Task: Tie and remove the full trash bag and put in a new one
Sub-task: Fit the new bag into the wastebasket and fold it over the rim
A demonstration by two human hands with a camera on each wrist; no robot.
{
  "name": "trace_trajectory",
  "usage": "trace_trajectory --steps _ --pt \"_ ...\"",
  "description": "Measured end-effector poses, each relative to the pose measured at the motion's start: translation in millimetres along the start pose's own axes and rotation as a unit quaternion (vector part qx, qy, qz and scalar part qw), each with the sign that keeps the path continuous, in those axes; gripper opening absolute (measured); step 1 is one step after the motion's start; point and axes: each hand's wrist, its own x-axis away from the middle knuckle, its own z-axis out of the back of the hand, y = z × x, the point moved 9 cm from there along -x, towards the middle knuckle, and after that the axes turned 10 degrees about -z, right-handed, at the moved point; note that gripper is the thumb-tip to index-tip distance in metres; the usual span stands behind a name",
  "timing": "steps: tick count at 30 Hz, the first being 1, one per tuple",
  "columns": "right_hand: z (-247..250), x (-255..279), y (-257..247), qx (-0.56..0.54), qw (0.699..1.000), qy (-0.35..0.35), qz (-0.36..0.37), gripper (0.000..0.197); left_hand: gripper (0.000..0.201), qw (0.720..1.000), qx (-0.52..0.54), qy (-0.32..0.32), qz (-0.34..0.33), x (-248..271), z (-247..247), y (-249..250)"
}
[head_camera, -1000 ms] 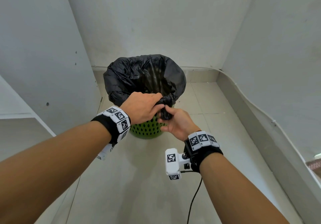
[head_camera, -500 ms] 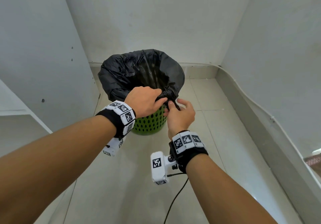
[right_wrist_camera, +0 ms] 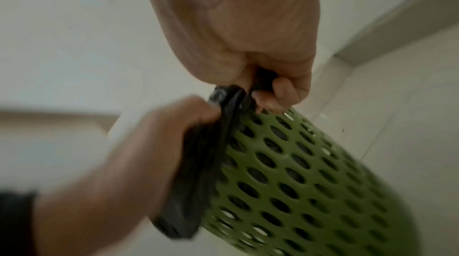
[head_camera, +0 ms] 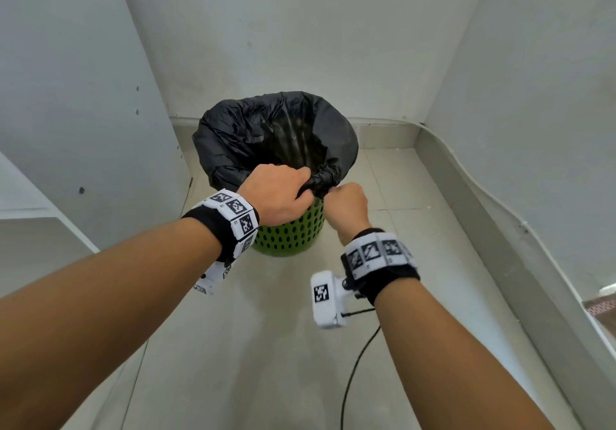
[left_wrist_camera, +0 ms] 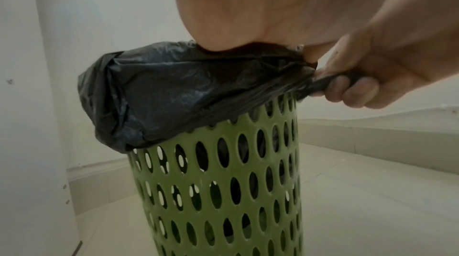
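**Q:** What is the material, and where does it sit?

**A:** A thin black plastic trash bag [head_camera: 266, 136] lines a green perforated plastic bin [head_camera: 293, 233] that stands on the pale tiled floor [head_camera: 266, 346]. Its rim is folded over the bin's lip, except at the near edge, where it is bunched into a twisted tail [left_wrist_camera: 293, 81]. The film looks soft, light and rather slick; it creases readily and would probably tear if stretched over the lip. How full the bag is cannot be told, for its interior is dark.

**Q:** Where should it be held?

**A:** On gathered film, not on a single layer: the bunch spreads the load and slips less.

**Q:** How do the hands stand?

**A:** The left hand [head_camera: 276, 196] arches over the near lip, knuckles up, its fingers curled and clamped on the bunch directly beneath them. The right hand [head_camera: 346, 209] is closed in a fist just beside the left fingertips, its fingers [left_wrist_camera: 352, 91] wrapped round the tail, which runs out taut from between them toward the bin. Both forearms reach forward and down, wrists close together.

**Q:** What stage is this, in judgement?

**A:** Gathering the rim for tying; no knot is yet visible.
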Motion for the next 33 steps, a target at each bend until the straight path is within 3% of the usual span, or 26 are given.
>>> trace_trajectory --steps 2,5,7,8,10,14,17,19,20,22,25,28,30,31,33 --pt "-15 -6 13 -0.131 0.978 -0.122 -0.111 0.022 0.027 1.0 -0.018 -0.015 -0.016 1 -1 2" --pt "-39 8 26 -0.275 0.876 -0.311 -0.245 0.028 0.038 0.997 -0.066 -0.019 -0.032 2 -3 5" --pt "-48 15 29 -0.335 0.809 -0.386 -0.289 0.025 0.042 0.996 -0.083 -0.004 -0.039 2 -4 6" --pt "-49 19 28 -0.345 0.793 -0.408 -0.293 0.021 0.042 0.995 -0.089 0.005 -0.042 2 -3 7" --pt "-47 19 31 -0.331 0.797 -0.416 -0.286 0.018 0.042 0.994 -0.094 0.017 -0.044 2 -2 9" --pt "-34 16 37 -0.25 0.867 -0.348 -0.256 0.025 0.041 0.995 -0.089 0.035 -0.034 2 -1 9" --pt "-21 8 36 -0.281 0.914 -0.209 -0.206 0.013 0.038 0.996 -0.083 0.039 -0.023 0 0 7" --pt "-3 -2 31 -0.282 0.952 -0.06 -0.103 0.009 0.037 0.996 -0.084 0.039 -0.017 -2 1 6" --pt "5 -3 26 -0.252 0.967 0.004 -0.045 0.018 0.037 0.996 -0.085 0.04 -0.015 -2 1 6" --pt "9 -1 15 -0.18 0.981 0.056 0.043 0.025 0.035 0.996 -0.082 0.042 -0.007 -4 1 4" --pt "0 1 12 -0.128 0.984 0.043 0.12 0.017 0.032 0.997 -0.074 0.037 0.001 -9 1 0" --pt "-3 -8 16 -0.124 0.986 0.022 0.105 0.022 0.028 0.997 -0.07 0.018 -0.004 -12 -3 0" --pt "-12 -20 23 -0.165 0.985 -0.057 0.011 0.027 0.03 0.997 -0.076 0.004 -0.006 -12 -4 1" --pt "-20 -20 27 -0.218 0.965 -0.132 -0.057 0.026 0.032 0.997 -0.08 0.002 -0.008 -11 -5 2" --pt "-36 -6 29 -0.327 0.885 -0.274 -0.184 0.028 0.036 0.996 -0.088 0.013 -0.017 -10 -4 2"
